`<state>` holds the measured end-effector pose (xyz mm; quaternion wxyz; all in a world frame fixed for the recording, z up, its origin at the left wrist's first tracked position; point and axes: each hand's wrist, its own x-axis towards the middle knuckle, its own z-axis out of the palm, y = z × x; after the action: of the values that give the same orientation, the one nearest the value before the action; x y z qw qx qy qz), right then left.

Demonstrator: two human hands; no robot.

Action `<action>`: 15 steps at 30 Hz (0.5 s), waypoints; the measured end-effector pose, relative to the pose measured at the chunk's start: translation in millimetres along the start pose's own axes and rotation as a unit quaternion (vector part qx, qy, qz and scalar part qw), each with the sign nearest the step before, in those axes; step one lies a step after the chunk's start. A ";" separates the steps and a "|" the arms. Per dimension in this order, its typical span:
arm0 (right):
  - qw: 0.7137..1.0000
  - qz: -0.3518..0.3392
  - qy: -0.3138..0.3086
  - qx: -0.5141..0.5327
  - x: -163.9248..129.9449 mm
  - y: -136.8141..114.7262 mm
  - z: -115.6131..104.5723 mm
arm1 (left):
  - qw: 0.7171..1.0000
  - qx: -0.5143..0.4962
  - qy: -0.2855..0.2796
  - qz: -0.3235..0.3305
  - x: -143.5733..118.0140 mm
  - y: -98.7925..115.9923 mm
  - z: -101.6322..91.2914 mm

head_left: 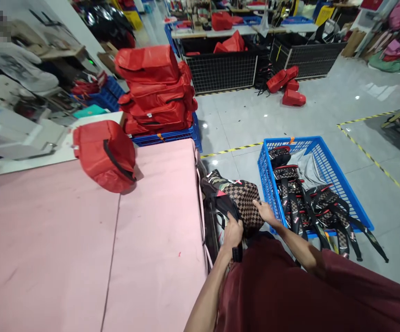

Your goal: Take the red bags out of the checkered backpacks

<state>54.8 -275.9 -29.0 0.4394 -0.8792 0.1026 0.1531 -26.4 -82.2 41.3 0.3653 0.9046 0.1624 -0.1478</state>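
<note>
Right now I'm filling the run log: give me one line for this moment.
left hand: grips checkered backpack | right hand: on backpack | beside: pink table, blue crate

bright, even overhead light; small white glints on the glossy floor (pixel 290 115). soft shadow under the red bag (pixel 105 154) on the table (pixel 48 240). edges bend outward; far left is blurred.

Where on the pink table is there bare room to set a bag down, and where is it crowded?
The pink table is bare from the red bag to its near edge. Crowded: the blue basket full of straps, and the gap beside the table, where both hands hold the checkered backpack.
</note>
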 end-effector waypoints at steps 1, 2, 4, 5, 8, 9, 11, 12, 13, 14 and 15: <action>1.000 -0.001 0.000 0.001 -4.3 -2.7 2.3 | 1.000 -0.030 -0.003 -0.005 0.1 -6.3 -6.3; 1.000 -0.001 0.001 0.000 -9.0 -6.3 1.6 | 0.998 -0.061 -0.001 -0.007 0.7 -11.5 -13.4; 1.000 -0.004 0.000 0.000 -18.5 -17.8 -8.7 | 0.992 -0.126 0.013 -0.009 3.2 -19.9 -29.8; 1.000 -0.013 -0.007 0.008 -22.8 -26.1 -17.2 | 0.987 -0.160 0.024 -0.012 5.0 -23.9 -38.9; 0.989 -0.085 -0.061 0.105 -31.3 -59.5 -46.0 | 0.962 -0.265 0.052 -0.033 11.9 -36.9 -68.1; 0.978 -0.112 -0.079 0.158 -31.9 -71.7 -52.8 | 0.952 -0.298 0.058 -0.043 14.6 -41.2 -77.1; 0.950 -0.151 -0.094 0.255 -29.5 -93.6 -56.0 | 0.930 -0.357 0.067 -0.064 20.4 -48.2 -91.0; 0.941 -0.164 -0.095 0.280 -26.6 -102.2 -51.6 | 0.919 -0.380 0.073 -0.077 23.2 -50.4 -94.9; 0.938 -0.175 -0.093 0.285 -23.0 -108.7 -43.7 | 0.909 -0.399 0.078 -0.092 25.7 -51.8 -96.2; 0.941 -0.181 -0.087 0.271 -18.9 -112.9 -33.3 | 0.900 -0.414 0.081 -0.107 27.6 -52.3 -95.1; 0.949 -0.184 -0.079 0.242 -14.9 -114.9 -22.0 | 0.894 -0.424 0.080 -0.120 28.6 -52.2 -91.9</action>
<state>80.9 -224.8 74.0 0.6665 -0.7349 -0.0619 0.1092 -7.9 23.8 61.6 0.6798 0.6461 0.3454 -0.0342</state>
